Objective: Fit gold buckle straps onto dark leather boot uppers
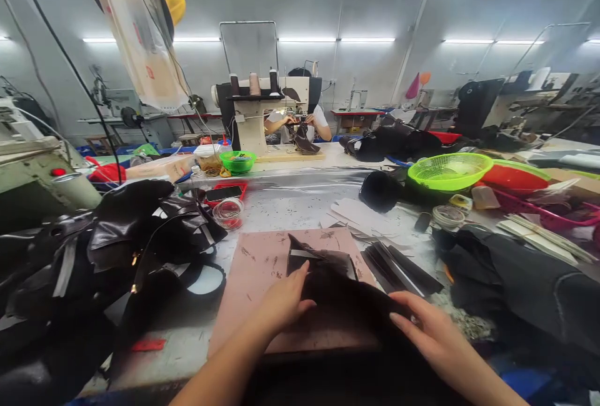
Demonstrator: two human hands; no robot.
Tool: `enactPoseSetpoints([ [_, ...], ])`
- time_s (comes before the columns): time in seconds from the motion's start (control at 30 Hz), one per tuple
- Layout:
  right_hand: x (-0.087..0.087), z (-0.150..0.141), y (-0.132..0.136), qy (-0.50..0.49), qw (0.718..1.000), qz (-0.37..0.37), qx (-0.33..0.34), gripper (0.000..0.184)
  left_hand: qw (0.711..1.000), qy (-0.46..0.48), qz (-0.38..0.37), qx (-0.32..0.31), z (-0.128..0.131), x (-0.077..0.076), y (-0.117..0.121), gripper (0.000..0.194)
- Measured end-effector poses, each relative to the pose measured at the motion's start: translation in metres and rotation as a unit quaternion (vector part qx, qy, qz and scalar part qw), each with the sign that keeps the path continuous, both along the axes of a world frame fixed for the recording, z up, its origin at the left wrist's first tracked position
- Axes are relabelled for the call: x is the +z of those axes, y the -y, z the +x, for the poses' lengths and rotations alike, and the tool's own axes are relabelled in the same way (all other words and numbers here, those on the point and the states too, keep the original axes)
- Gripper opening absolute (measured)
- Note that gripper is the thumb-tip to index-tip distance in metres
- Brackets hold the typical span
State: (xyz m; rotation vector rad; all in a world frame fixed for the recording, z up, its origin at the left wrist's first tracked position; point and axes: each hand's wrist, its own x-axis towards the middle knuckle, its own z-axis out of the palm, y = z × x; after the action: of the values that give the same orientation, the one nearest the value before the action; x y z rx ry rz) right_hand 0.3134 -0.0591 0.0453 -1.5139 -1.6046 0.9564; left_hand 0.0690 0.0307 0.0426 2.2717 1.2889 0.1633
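Note:
A dark brown leather piece [335, 287] lies on a pink work board [262, 262] in front of me. My left hand [284, 300] rests on the piece's left edge, fingers together and pressed flat against it. My right hand [429, 331] lies on the piece's right end, fingers stretched out over the leather. Neither hand lifts the piece off the board. A short stack of thin dark strips [398, 268] lies just right of the board.
A heap of black leather parts [107, 250] fills the left side, another dark pile [515, 287] the right. Green basket [450, 172], red basket [513, 176], small green bowl [237, 160] and a phone [224, 193] stand behind. A person sews at a machine [262, 112] across the table.

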Motion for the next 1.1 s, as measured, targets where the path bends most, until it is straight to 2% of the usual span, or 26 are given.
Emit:
enactPoseSetpoints([
  [0.03, -0.009, 0.003, 0.007, -0.08, 0.994, -0.063, -0.029, 0.022, 0.999, -0.038, 0.0, -0.018, 0.002, 0.0, -0.003, 0.064],
  [0.07, -0.019, 0.005, 0.014, -0.167, 0.977, -0.121, -0.045, 0.024, 0.997, -0.071, 0.013, -0.04, 0.005, 0.001, -0.005, 0.058],
  [0.13, -0.034, 0.005, 0.023, -0.312, 0.928, -0.195, -0.053, 0.026, 0.987, -0.115, 0.066, -0.087, 0.012, 0.008, -0.004, 0.043],
  [0.2, -0.038, 0.004, 0.026, -0.374, 0.898, -0.231, -0.033, 0.032, 0.982, -0.112, 0.113, -0.105, 0.022, 0.015, 0.0, 0.03],
  [0.23, -0.035, 0.005, 0.024, -0.371, 0.898, -0.238, -0.005, 0.036, 0.983, -0.092, 0.124, -0.099, 0.027, 0.017, 0.003, 0.025],
  [0.33, -0.02, 0.018, 0.006, -0.268, 0.927, -0.234, 0.118, 0.04, 0.986, -0.004, 0.165, -0.036, 0.039, 0.011, 0.01, 0.019],
  [0.37, -0.016, 0.024, -0.005, -0.203, 0.947, -0.216, 0.126, 0.037, 0.979, 0.026, 0.201, -0.018, 0.041, 0.006, 0.011, 0.019],
  [0.4, -0.015, 0.031, -0.018, -0.133, 0.966, -0.195, 0.108, 0.034, 0.967, 0.053, 0.247, -0.007, 0.042, 0.0, 0.012, 0.018],
  [0.47, -0.018, 0.044, -0.049, 0.029, 0.993, -0.109, -0.045, 0.027, 0.931, 0.102, 0.351, -0.006, 0.042, -0.01, 0.012, 0.015],
  [0.5, -0.023, 0.049, -0.066, 0.078, 0.988, -0.075, -0.11, 0.024, 0.91, 0.121, 0.396, -0.019, 0.041, -0.013, 0.011, 0.014],
  [0.57, -0.033, 0.057, -0.099, 0.132, 0.975, -0.033, -0.177, 0.017, 0.878, 0.142, 0.454, -0.059, 0.04, -0.015, 0.01, 0.015],
  [0.63, -0.043, 0.06, -0.125, 0.168, 0.961, -0.011, -0.218, 0.014, 0.861, 0.146, 0.478, -0.096, 0.039, -0.012, 0.008, 0.016],
  [0.73, -0.05, 0.061, -0.146, 0.202, 0.945, 0.0, -0.257, 0.01, 0.849, 0.131, 0.5, -0.109, 0.034, -0.008, 0.005, 0.015],
  [0.83, -0.05, 0.06, -0.149, 0.215, 0.934, 0.019, -0.286, 0.014, 0.849, 0.112, 0.502, -0.121, 0.028, -0.008, 0.002, 0.017],
  [0.93, -0.044, 0.057, -0.144, 0.207, 0.928, 0.053, -0.306, 0.011, 0.863, 0.101, 0.476, -0.138, 0.025, -0.005, 0.002, 0.019],
  [1.03, -0.031, 0.048, -0.135, 0.176, 0.936, 0.086, -0.291, 0.007, 0.894, 0.106, 0.42, -0.112, 0.025, 0.004, 0.004, 0.02],
  [1.1, -0.017, 0.034, -0.124, 0.152, 0.949, 0.113, -0.251, 0.005, 0.925, 0.128, 0.351, -0.076, 0.025, 0.012, 0.006, 0.019],
])
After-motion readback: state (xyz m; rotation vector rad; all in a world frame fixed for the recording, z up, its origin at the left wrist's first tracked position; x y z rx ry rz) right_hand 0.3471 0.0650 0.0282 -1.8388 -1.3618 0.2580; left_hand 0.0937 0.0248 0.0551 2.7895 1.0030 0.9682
